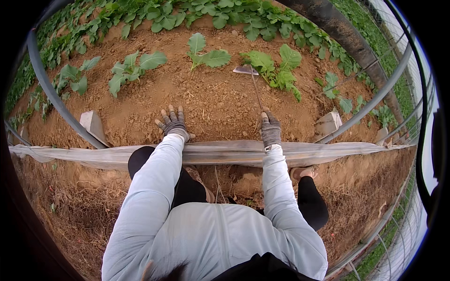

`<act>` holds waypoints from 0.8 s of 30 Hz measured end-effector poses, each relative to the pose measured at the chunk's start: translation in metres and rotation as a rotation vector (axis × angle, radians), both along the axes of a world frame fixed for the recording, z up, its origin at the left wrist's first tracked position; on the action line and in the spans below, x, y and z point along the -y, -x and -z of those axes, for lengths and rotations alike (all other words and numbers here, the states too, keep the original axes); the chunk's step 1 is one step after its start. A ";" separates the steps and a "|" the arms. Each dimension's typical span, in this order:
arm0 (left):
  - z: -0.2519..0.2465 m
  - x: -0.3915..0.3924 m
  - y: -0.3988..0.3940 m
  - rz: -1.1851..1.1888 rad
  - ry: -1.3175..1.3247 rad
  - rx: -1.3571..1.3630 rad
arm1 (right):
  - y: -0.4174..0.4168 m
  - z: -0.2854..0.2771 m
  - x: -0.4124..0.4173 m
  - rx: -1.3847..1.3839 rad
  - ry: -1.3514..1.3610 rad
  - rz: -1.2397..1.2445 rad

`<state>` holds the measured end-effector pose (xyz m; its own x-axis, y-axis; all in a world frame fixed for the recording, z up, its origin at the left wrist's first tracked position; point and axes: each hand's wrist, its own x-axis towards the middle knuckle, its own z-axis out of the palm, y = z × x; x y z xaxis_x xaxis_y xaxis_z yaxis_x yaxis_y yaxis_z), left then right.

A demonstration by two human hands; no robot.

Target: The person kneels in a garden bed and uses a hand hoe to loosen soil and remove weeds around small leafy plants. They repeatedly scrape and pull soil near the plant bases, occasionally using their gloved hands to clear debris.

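My left hand [173, 123], in a striped fingerless glove, rests with spread fingers on the brown soil [211, 105] just beyond the plastic-covered edge. In a similar glove, my right hand [270, 128] is closed around the thin handle of a small hand hoe [256, 86]. The hoe's metal blade [245, 70] is at the soil beside a light green leafy plant [284, 68]. Left of the blade grows a young plant with blue-green leaves [214, 58], and another such plant [133, 70] stands farther left.
A rolled plastic sheet [225, 151] runs across the bed's near edge. Curved grey pipes rise at the left [49, 82] and right [379, 93], beside concrete blocks [92, 124]. Dense leafy plants [225, 14] cover the far side. A wide dark pipe [337, 24] arches at upper right.
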<state>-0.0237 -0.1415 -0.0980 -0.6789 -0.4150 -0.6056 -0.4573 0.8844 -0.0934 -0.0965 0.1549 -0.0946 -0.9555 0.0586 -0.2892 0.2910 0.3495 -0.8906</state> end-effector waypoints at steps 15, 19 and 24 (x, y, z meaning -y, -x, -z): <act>0.009 0.001 0.005 0.026 -0.019 -0.015 | 0.133 0.037 0.054 -0.247 -0.397 -0.156; 0.010 0.002 -0.001 0.008 -0.015 -0.011 | 0.118 -0.006 0.061 -0.038 -0.469 -0.137; 0.006 0.005 0.001 0.001 -0.032 -0.019 | 0.094 0.007 0.038 -0.192 -0.457 -0.164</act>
<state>-0.0247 -0.1469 -0.1035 -0.6910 -0.3946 -0.6056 -0.4577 0.8873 -0.0560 -0.1910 0.1174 -0.1017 -0.9960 -0.0174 -0.0875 0.0458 0.7423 -0.6686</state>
